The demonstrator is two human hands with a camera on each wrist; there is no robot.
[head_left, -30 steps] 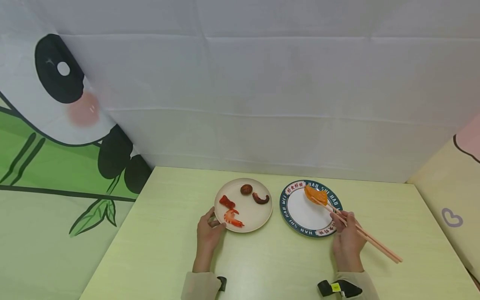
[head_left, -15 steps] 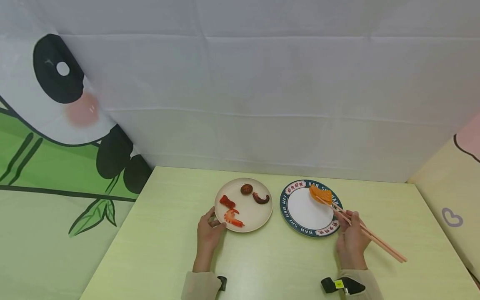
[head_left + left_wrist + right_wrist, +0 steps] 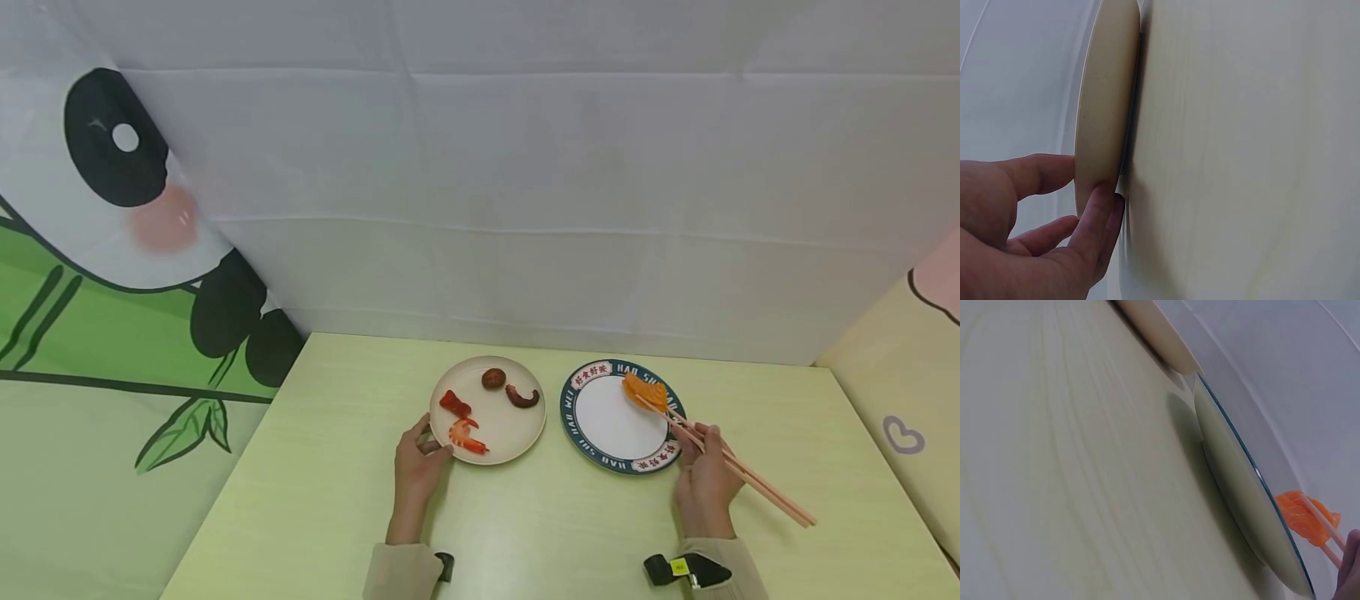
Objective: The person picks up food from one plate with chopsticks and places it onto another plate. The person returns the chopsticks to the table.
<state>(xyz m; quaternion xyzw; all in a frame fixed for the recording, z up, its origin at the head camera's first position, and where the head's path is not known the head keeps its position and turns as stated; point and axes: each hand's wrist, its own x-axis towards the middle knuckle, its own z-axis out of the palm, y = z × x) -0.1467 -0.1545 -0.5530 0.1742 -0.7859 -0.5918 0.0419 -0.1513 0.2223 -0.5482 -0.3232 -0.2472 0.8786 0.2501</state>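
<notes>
My left hand holds the cream plate by its near-left edge, thumb at the rim and fingers against the outer wall in the left wrist view. On that plate lie a shrimp, a red piece, a round brown piece and a dark curved piece. Chopsticks are gripped in my right hand. Their tips pinch an orange slice with pale lines, which shows above the rim of the white plate with a blue-green lettered border.
Both plates stand side by side on a pale yellow-green table. Behind it hangs a grey-white cloth. A printed cartoon panel borders the left, and a cream panel the right.
My right hand has shifted slightly right, carrying the chopsticks and orange slice toward the right side of the lettered plate. The left hand and cream plate stay in place.
</notes>
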